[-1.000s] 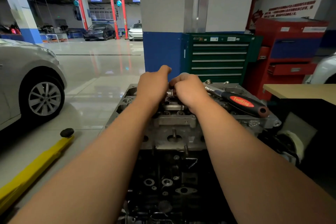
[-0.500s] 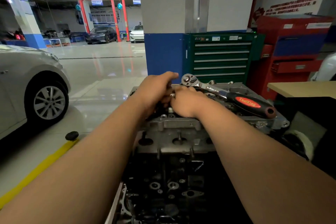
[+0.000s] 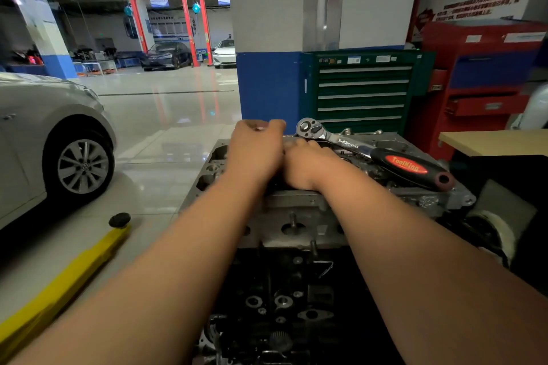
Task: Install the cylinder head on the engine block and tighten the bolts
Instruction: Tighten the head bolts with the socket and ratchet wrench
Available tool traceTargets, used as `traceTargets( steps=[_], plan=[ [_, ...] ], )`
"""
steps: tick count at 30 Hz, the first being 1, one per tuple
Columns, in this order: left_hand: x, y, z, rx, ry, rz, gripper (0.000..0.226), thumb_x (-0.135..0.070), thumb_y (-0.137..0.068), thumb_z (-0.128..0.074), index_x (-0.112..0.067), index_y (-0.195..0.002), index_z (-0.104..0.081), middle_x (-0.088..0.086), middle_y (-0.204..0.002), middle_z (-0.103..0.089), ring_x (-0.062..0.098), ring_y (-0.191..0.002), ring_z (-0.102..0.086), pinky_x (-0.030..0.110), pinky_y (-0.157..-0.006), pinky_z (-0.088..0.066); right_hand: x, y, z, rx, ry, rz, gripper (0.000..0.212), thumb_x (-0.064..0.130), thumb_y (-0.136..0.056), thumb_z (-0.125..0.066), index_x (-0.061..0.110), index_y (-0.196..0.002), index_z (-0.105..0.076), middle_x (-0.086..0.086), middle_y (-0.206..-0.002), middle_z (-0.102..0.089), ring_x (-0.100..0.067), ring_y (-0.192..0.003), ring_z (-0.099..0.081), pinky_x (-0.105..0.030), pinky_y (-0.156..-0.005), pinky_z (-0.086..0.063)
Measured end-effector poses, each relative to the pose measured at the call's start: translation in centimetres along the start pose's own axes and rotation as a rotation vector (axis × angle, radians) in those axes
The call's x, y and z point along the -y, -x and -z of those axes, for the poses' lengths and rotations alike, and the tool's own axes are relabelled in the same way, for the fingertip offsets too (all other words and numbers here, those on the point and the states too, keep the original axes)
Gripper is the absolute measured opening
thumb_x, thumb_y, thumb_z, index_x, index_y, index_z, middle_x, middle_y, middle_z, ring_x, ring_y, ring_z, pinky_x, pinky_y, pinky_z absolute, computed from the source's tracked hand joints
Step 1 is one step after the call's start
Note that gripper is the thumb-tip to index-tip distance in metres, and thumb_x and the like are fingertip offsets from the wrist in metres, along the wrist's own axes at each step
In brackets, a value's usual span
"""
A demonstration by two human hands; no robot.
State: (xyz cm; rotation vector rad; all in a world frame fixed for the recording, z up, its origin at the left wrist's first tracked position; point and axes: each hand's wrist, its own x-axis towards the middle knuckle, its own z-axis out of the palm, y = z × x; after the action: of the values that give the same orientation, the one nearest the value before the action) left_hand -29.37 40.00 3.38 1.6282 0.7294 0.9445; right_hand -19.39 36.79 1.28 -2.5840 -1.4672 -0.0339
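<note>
Cylinder head (image 3: 296,216) sits on top of the engine block (image 3: 281,305), centre frame: head is cast aluminium, dull grey, rough-surfaced, with round bores and short studs along its near face; block below is dark, grimy, dotted with bosses and threaded holes. Ratchet wrench (image 3: 370,154) lies flat on the head's right side, nobody gripping it: chrome round head and polished shank, fat black handle with a red oval label. Both bare forearms reach straight forward over the block. Left hand (image 3: 255,151) is knuckles-up, fingers curled down onto the head's top. Right hand (image 3: 308,166) presses against it from the right, fingers tucked under. Hands are touching; cannot tell what, if anything, either one is gripping, fingertips are hidden. Green steel drawer cabinet (image 3: 361,92) behind, glossy tiled floor (image 3: 166,127), yellow lift arm (image 3: 65,281) at left.
</note>
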Motion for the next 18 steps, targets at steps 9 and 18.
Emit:
traceTargets(
  steps=[9, 18],
  plan=[
    [-0.7, -1.4, 1.1, 0.185, 0.116, 0.124, 0.034, -0.029, -0.087, -0.057, -0.014, -0.060, -0.042, 0.003, -0.050, -0.037, 0.019, -0.046, -0.032, 0.030, -0.053, -0.029, 0.3, 0.5, 0.2, 0.015, 0.003, -0.031, 0.053, 0.037, -0.093, -0.035, 0.016, -0.142, -0.038, -0.013, -0.146, -0.034, -0.032, -0.131, -0.034, -0.047, -0.102, -0.031],
    [0.0, -0.3, -0.5, -0.111, 0.029, -0.104, 0.027, -0.026, -0.081, -0.062, -0.017, -0.062, -0.045, -0.003, -0.053, -0.044, 0.018, -0.052, -0.040, 0.029, -0.057, -0.032, 0.0, 0.3, 0.3, 0.002, 0.047, 0.020, 0.050, 0.035, -0.091, -0.045, 0.021, -0.140, -0.041, -0.011, -0.143, -0.040, -0.032, -0.128, -0.039, -0.046, -0.100, -0.035]
  ],
)
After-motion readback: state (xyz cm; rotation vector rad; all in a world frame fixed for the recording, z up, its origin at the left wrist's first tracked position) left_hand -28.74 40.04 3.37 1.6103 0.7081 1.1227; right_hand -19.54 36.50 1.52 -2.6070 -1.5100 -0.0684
